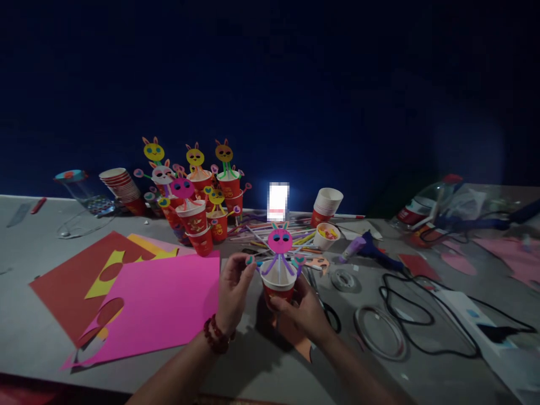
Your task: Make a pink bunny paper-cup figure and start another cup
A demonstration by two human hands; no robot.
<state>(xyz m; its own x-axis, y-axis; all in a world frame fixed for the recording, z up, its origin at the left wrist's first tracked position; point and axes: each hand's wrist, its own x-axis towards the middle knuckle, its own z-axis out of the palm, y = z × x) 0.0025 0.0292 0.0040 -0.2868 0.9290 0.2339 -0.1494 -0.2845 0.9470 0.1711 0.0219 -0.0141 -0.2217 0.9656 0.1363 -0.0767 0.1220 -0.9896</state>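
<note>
A red paper cup [278, 288] carries a pink bunny head [280, 241] on a white straw, with purple arms curving out to each side. My right hand [302, 313] wraps round the cup from the right and holds it above the grey table [37, 332]. My left hand [233, 292], with a bead bracelet on the wrist, pinches the tip of the figure's left purple arm [252, 260]. A cluster of finished bunny cups [198, 194] stands further back to the left.
Pink paper [164, 306], red paper [67, 281] and yellow paper sheets lie at the left. Stacks of cups [327, 205] [122, 188], loose straws [274, 230], a glue stick [352, 248], scissors [327, 312], tape rings [379, 332] and black cables [422, 315] fill the middle and right.
</note>
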